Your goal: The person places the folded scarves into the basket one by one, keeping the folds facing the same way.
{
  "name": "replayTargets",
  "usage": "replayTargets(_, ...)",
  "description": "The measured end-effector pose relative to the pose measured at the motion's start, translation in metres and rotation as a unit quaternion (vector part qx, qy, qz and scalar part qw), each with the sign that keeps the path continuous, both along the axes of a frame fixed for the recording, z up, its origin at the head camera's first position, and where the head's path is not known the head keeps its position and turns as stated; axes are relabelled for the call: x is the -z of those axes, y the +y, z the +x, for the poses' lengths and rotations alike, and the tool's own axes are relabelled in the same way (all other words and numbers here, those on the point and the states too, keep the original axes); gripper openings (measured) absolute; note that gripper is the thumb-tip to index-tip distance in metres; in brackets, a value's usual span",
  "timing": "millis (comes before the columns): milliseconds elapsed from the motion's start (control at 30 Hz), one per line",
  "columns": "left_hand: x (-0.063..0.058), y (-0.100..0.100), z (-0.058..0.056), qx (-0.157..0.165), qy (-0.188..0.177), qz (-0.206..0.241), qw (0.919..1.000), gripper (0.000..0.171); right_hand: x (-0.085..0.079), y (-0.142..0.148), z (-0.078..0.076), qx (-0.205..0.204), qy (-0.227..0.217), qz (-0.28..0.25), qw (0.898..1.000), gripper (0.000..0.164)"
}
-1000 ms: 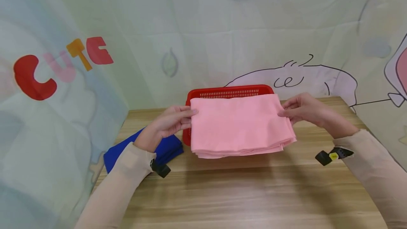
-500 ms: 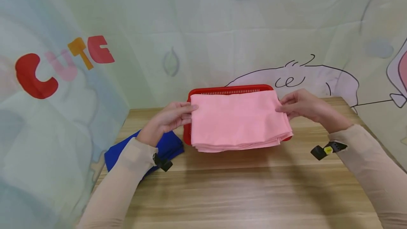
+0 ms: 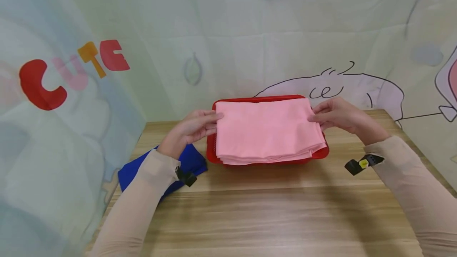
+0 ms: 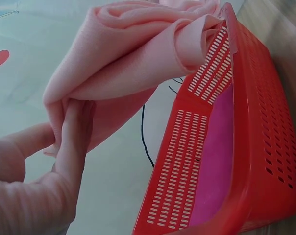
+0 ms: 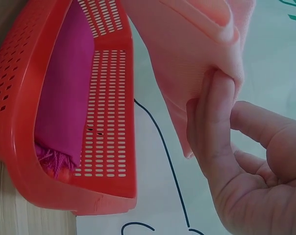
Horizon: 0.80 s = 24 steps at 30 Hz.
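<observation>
A folded pink cloth [image 3: 267, 130] hangs level over the red plastic basket [image 3: 321, 154], covering most of its opening in the head view. My left hand [image 3: 196, 127] pinches its left edge, thumb on top and fingers beneath. At the opposite edge, my right hand [image 3: 337, 116] pinches the cloth the same way. Both wrist views show the cloth's layered folds [image 4: 133, 54] above the basket rim. Inside the basket lies a magenta cloth [image 5: 64, 88] with a fringed end, hidden from the head view.
A folded blue cloth [image 3: 192, 160] lies on the wooden table [image 3: 250, 217] left of the basket, partly behind the left forearm. A printed fabric backdrop [image 3: 228, 43] stands close behind the basket and along both sides.
Both hands have carried the pink cloth slightly away from me, farther over the basket. The basket's front rim now shows below the cloth's near edge. The blue cloth stays put.
</observation>
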<state>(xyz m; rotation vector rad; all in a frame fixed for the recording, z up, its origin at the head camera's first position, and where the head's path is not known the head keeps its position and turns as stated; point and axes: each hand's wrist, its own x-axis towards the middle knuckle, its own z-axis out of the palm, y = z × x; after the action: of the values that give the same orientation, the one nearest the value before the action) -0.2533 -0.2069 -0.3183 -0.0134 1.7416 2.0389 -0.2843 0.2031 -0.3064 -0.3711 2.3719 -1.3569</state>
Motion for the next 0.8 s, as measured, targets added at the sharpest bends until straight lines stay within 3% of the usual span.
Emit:
replayTargets(433, 0.001, 0.002, -0.013, -0.031, -0.006, 0.017, 0.9994, 0.043, 0.002, -0.006, -0.012, 0.019, -0.01, 0.002, 1.0, 0.039)
replayTargets(800, 0.002, 0.003, -0.021, -0.034, -0.001, 0.024, 0.9991, 0.042, 0.005, -0.008, -0.018, 0.022, -0.015, 0.0, 1.0, 0.038)
